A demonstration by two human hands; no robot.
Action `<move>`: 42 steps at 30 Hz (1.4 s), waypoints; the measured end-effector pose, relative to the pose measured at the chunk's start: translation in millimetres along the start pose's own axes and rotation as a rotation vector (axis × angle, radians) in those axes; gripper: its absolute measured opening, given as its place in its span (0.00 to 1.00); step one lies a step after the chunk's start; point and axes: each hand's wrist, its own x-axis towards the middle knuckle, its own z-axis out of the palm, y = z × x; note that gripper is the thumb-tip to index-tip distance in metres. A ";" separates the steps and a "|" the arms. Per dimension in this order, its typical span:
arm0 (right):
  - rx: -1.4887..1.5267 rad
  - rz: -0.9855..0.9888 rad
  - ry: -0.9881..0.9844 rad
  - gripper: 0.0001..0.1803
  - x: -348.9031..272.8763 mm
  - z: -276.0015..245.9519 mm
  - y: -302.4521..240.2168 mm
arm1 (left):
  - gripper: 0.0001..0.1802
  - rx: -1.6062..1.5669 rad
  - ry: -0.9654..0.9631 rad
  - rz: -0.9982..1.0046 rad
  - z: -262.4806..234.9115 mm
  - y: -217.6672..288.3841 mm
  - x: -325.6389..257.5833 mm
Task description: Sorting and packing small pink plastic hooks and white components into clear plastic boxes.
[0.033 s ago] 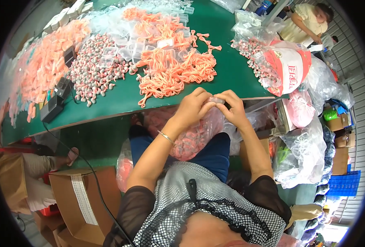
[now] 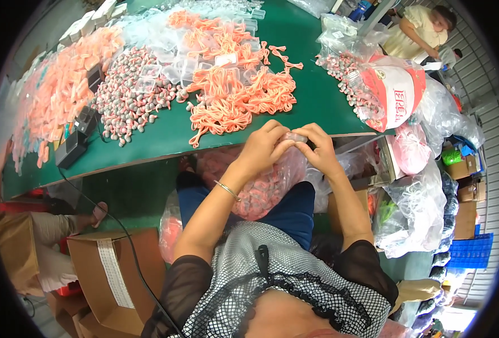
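Note:
At the table's near edge, my left hand (image 2: pixel 265 145) and my right hand (image 2: pixel 320 149) meet, fingers closed on a small clear plastic case (image 2: pixel 296 137). Fingertips cover much of the case, so its contents are hard to make out. Just beyond my hands lies a heap of looped orange cords (image 2: pixel 244 101) on the green table (image 2: pixel 328 112). Left of the cords is a pile of small grey-and-pink rounded pieces (image 2: pixel 128 96). Several clear plastic boxes (image 2: pixel 182 69) lie among the cords. Below my hands, a clear bag of pinkish packed pieces (image 2: pixel 263 191) rests at my lap.
Orange packed pieces (image 2: pixel 69 79) cover the table's left side near a black device (image 2: pixel 72 149), whose cable hangs past an open cardboard box (image 2: pixel 114 276). A red-and-white bag (image 2: pixel 393 93) stands at the right edge. Another person (image 2: pixel 421 34) works at the far right; another sits at left.

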 end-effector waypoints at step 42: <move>0.326 0.219 -0.064 0.13 -9.2 19.5 -19.3 | 0.14 -0.016 0.056 -0.086 -14.8 8.5 -25.5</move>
